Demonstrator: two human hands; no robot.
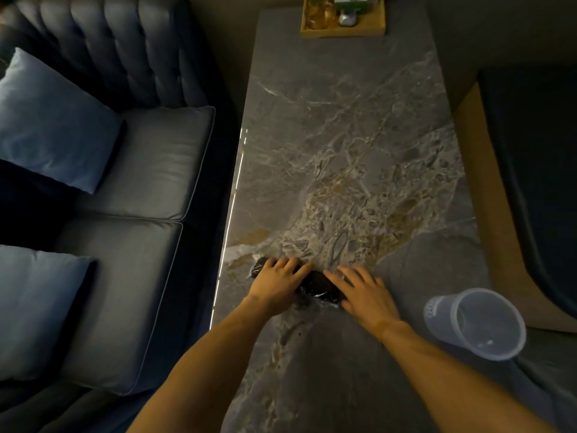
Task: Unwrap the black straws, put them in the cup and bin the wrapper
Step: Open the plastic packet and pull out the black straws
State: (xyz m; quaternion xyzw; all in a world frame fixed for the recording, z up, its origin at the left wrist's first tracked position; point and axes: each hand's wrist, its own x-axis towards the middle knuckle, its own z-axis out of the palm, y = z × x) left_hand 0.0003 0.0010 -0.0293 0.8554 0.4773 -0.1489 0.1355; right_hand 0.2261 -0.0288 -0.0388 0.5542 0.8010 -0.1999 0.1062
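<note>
Table (359,126): long grey marble-patterned top, running away from the viewer, with a bright strip of reflected light along its left edge.

Bundle of black straws (315,284): lies across the near part of the table, close to the left edge, still inside a clear wrapper (307,303). Crinkled film shows at the bundle's left end and below its middle. The bundle rests on the table, not lifted.

Left hand (276,284): palm down over the left half of the bundle, fingers spread and draped across it. Whether it grips or only presses cannot be told.

Right hand (363,293): palm down on the right end of the bundle, fingers extended toward the left hand and lying flat on the wrapper. No closed grip is visible; its hold cannot be told.

Cup (474,323): clear plastic, empty, near the right edge of the table, just right of the right forearm, apart from the straws.

Tray (343,31): wooden, at the far end of the table, holding small items too blurred to name.

Sofa (134,189): dark blue, left of the table, with two lighter blue cushions (50,120).
</note>
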